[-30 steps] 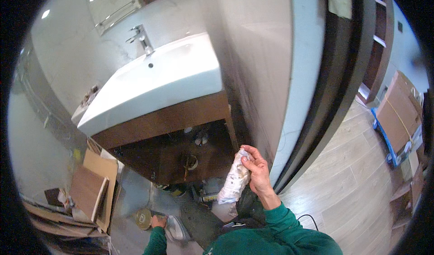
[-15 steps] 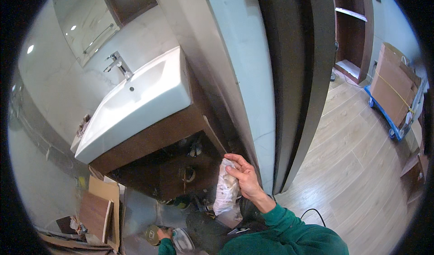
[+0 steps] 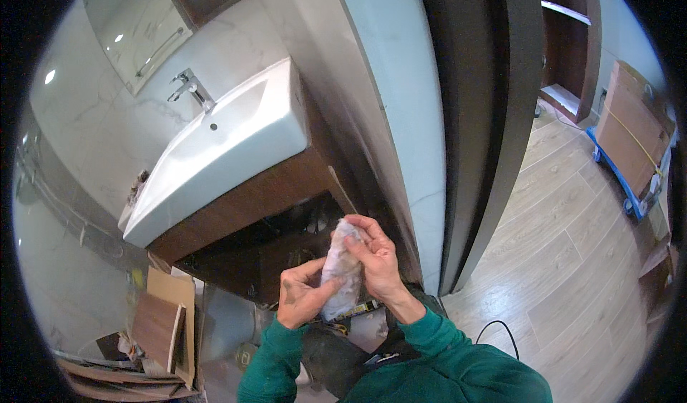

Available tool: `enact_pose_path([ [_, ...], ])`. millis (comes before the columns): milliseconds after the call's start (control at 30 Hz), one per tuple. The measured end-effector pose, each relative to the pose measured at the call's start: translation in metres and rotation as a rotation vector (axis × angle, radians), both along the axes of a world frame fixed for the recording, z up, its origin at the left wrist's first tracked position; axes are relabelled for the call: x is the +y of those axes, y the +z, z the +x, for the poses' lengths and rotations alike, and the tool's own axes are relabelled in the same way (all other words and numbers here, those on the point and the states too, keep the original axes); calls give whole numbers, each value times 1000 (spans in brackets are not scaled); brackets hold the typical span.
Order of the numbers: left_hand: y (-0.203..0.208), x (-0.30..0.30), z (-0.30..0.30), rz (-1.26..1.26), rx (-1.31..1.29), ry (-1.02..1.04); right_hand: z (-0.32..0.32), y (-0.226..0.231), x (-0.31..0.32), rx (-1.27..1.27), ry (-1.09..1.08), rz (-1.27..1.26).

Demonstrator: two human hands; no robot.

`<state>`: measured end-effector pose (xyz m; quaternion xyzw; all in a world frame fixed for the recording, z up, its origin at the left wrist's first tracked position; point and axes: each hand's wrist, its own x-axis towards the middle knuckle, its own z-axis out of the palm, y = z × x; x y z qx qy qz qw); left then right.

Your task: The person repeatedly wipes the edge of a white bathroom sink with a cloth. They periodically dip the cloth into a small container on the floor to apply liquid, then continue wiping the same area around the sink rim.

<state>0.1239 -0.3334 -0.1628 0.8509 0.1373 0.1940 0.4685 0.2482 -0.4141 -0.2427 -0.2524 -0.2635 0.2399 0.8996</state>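
A long, white, crumpled bundle (image 3: 341,281), whose material I cannot make out, is held upright in front of the vanity's opening. My right hand (image 3: 377,261) pinches its upper part between thumb and fingers. Lower down, my left hand (image 3: 300,296) closes on its left side, the thumb pressed across it. Under the bundle, a black and yellow tube (image 3: 361,310) shows partly past my hands. A round, olive-coloured container (image 3: 247,356) sits on the floor beside my left sleeve.
A white washbasin (image 3: 222,153) with a chrome tap (image 3: 191,90) tops the brown vanity (image 3: 247,210). Cardboard and wood panels (image 3: 159,324) lean at the lower left. A dark door frame (image 3: 481,131) stands at right. Beyond it, a blue dolly (image 3: 617,178) carries a cardboard-wrapped load (image 3: 630,128).
My left hand has come up from the container on the floor and taken hold of the white bundle. My right hand still holds the bundle, now slightly higher. The view has shifted a little.
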Motion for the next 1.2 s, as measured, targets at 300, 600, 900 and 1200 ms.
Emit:
enact_pose_path([
  [300, -35, 31, 22, -466, -12, -268, 6, 8, -11, 21, 307, 109],
  [600, -40, 29, 34, -81, 127, 95, 1, -7, -15, -335, -390, -280],
  [900, 147, 94, -23, 1093, -714, 464, 38, 4, 21, -522, -913, -642],
  [1200, 206, 198, 16, 1287, -618, 510, 121, 8, 97, -487, -817, -549],
])
